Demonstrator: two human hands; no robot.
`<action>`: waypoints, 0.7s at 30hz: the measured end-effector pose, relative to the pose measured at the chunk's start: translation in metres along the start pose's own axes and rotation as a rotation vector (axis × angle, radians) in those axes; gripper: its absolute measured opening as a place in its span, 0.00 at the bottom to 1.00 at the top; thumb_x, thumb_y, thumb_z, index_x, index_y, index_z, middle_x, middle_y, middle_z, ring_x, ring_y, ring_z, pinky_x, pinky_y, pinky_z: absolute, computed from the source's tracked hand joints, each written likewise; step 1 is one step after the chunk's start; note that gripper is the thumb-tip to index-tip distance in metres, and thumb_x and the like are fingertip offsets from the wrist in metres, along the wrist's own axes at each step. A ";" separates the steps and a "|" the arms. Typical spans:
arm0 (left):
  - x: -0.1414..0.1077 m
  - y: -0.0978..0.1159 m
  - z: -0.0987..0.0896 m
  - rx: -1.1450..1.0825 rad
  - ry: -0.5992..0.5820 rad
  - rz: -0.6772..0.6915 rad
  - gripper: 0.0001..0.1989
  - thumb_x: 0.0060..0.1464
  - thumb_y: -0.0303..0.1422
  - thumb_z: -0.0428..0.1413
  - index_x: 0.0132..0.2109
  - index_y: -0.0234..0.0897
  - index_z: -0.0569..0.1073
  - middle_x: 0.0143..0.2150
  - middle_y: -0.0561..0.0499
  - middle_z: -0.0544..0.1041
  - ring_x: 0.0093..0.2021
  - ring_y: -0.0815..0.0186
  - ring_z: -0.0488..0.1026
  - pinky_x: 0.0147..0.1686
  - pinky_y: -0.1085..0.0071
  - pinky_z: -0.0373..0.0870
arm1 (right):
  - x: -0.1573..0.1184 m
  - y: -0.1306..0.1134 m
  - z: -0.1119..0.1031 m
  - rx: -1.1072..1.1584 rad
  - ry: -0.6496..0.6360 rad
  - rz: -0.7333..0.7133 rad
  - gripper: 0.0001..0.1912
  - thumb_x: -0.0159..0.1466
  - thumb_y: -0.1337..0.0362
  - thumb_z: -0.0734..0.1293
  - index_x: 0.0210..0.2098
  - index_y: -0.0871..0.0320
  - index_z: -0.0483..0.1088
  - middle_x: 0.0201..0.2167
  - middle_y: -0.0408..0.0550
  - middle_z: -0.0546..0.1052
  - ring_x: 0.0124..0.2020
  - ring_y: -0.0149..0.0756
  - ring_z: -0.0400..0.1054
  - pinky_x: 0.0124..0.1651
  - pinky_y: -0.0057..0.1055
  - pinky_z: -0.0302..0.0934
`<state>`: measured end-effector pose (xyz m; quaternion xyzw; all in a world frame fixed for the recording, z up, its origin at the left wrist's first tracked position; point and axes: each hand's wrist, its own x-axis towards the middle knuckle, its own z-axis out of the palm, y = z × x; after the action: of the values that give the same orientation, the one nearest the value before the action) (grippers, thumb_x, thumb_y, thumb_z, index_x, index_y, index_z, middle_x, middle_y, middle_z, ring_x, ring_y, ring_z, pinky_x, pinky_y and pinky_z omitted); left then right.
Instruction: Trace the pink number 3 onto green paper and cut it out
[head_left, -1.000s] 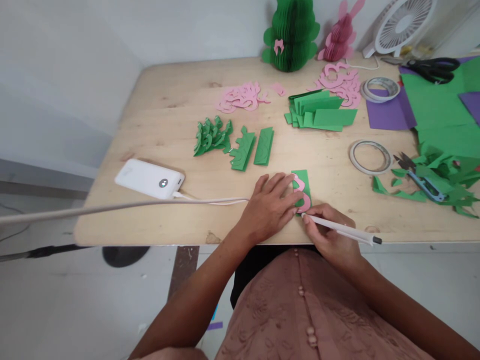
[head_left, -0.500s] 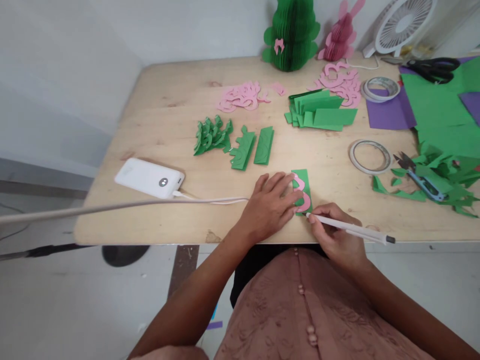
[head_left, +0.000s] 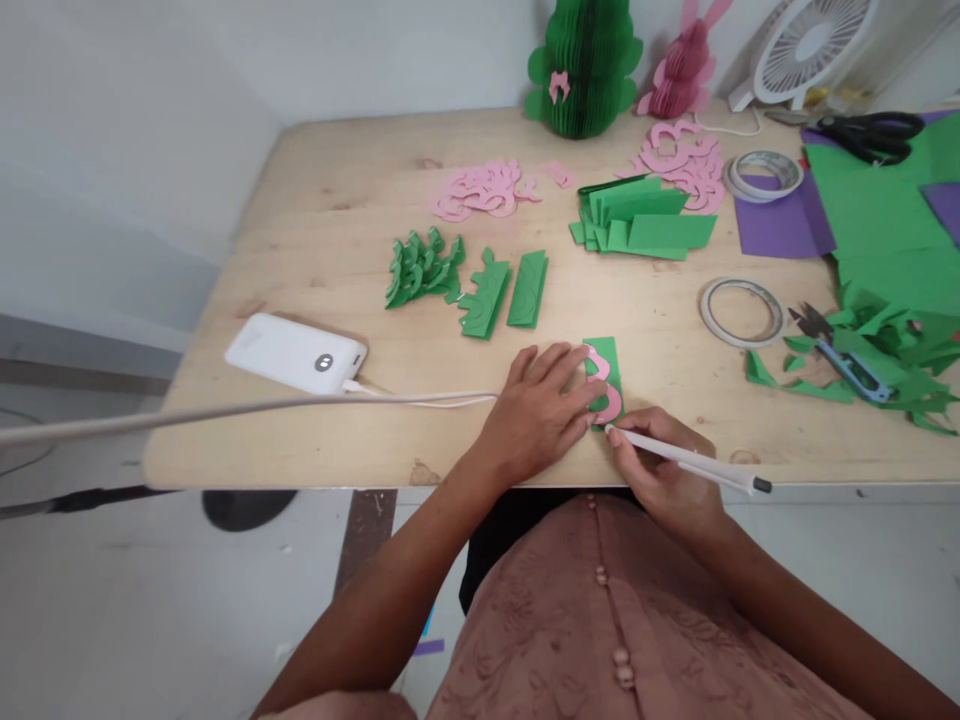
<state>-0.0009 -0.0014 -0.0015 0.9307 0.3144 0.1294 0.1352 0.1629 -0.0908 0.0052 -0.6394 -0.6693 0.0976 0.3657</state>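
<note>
A pink curved paper cutout (head_left: 612, 405) lies on a small green paper piece (head_left: 607, 352) near the table's front edge. My left hand (head_left: 536, 405) lies flat with its fingers spread, the fingertips pressing on the left side of the cutout and green paper. In my right hand (head_left: 664, 465) is a white pen (head_left: 694, 457), its tip at the lower edge of the green paper. Two folded green pieces, one plain-edged (head_left: 527, 290) and one partly cut (head_left: 486, 296), lie beyond my left hand.
A white power bank (head_left: 296, 352) with a cable is at left. Green curled cutouts (head_left: 424, 268), pink cutouts (head_left: 484, 190) and green strips (head_left: 645, 220) lie farther back. Tape rolls (head_left: 742, 312), blue-handled scissors (head_left: 851, 368), black scissors (head_left: 874, 135) and green scraps are at right.
My right hand and the pen have shifted slightly left, with the pen tip now closer to the green paper's lower edge. My left hand keeps its place on the papers.
</note>
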 end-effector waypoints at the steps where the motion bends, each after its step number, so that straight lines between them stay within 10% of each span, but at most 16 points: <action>1: 0.000 0.000 0.000 0.001 -0.001 0.000 0.14 0.63 0.36 0.49 0.54 0.44 0.72 0.66 0.44 0.62 0.66 0.53 0.56 0.63 0.49 0.50 | 0.000 0.000 0.000 0.002 0.003 0.001 0.03 0.62 0.66 0.66 0.31 0.56 0.70 0.25 0.41 0.77 0.25 0.31 0.71 0.29 0.27 0.62; 21: 0.000 0.001 -0.001 0.007 -0.014 -0.001 0.15 0.63 0.36 0.49 0.54 0.44 0.72 0.67 0.44 0.62 0.67 0.53 0.55 0.64 0.50 0.50 | -0.004 0.003 0.002 -0.075 0.019 -0.022 0.03 0.62 0.67 0.65 0.31 0.56 0.70 0.24 0.42 0.76 0.24 0.32 0.69 0.28 0.28 0.61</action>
<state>-0.0013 -0.0019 -0.0001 0.9318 0.3145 0.1217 0.1342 0.1633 -0.0931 0.0004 -0.6462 -0.6760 0.0624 0.3486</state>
